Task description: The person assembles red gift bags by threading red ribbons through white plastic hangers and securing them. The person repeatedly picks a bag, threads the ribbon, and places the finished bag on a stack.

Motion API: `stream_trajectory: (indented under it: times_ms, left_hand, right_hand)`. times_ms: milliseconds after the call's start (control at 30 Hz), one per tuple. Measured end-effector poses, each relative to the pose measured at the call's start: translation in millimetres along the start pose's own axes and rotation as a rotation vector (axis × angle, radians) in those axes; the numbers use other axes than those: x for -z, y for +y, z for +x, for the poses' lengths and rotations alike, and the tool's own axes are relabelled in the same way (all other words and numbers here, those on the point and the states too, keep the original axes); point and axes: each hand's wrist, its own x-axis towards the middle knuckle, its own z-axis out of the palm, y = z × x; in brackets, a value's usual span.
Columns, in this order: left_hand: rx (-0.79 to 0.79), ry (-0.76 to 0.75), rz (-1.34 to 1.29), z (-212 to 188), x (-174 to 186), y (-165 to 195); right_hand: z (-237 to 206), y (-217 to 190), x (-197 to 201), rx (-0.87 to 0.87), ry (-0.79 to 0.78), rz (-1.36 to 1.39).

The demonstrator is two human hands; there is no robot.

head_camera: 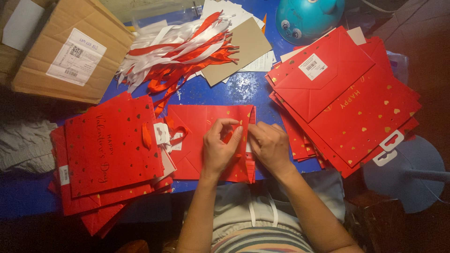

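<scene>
Near edge of the counter (225,93), centre: a flat red paper bag (201,126) lies under both hands. The left hand (220,147) is closed in a pinch, thumb and forefinger gripping a loop of red ribbon (228,122) at the bag's upper part. The right hand (268,145) is pressed beside it, fingers curled onto the same spot; whether anything is held inside that grip cannot be told.

Left of the hands, at the near left edge: a stack of red bags with gold hearts (110,150), ribbon handles seen on the top one (taken as finished work, by judgement). An exact count is not possible; several layers are visible.

Right edge: a second, larger stack of folded red bags (347,98), flat, no ribbon visible, white hang tabs showing at its lower corner. Judged as remaining work; this pile looks the thicker, so much appears left.

Far edge, centre: a loose heap of red and white ribbons (180,49), too many to count, with a sheet of brown card (241,49) and white papers (225,9) beside it.

Far left corner: one cardboard box (70,47). Far right: one blue rounded toy (307,16).
</scene>
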Motion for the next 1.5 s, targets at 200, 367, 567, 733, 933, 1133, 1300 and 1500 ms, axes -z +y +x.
stream_trajectory:
  times_ms: [200,367,567,733,933,1133,1300,1500]
  left_hand:
    - [-0.049,-0.092,0.239,5,3,20]
    - [-0.056,-0.108,0.264,6,1,25]
    - [-0.04,-0.073,0.193,5,1,19]
    - [0.087,-0.083,0.139,5,-1,14]
    - [0.13,-0.047,0.091,7,-2,10]
    - [0.111,-0.148,-0.054,8,-3,12]
    - [0.051,-0.168,-0.046,9,-4,18]
    - [-0.104,-0.065,-0.032,4,9,34]
  right_hand:
    - [1,3,2,-0.019,-0.017,0.101]
    - [1,1,5,-0.062,-0.038,0.115]
    - [-10,7,3,-0.285,0.076,0.388]
    - [-23,19,0,-0.329,0.392,0.664]
    - [-27,21,-2,-0.301,0.561,0.722]
    - [-32,8,4,-0.287,0.499,0.772]
    - [-33,3,-4,-0.296,0.15,1.2]
    - [-26,-1,-8,-0.26,0.155,0.992]
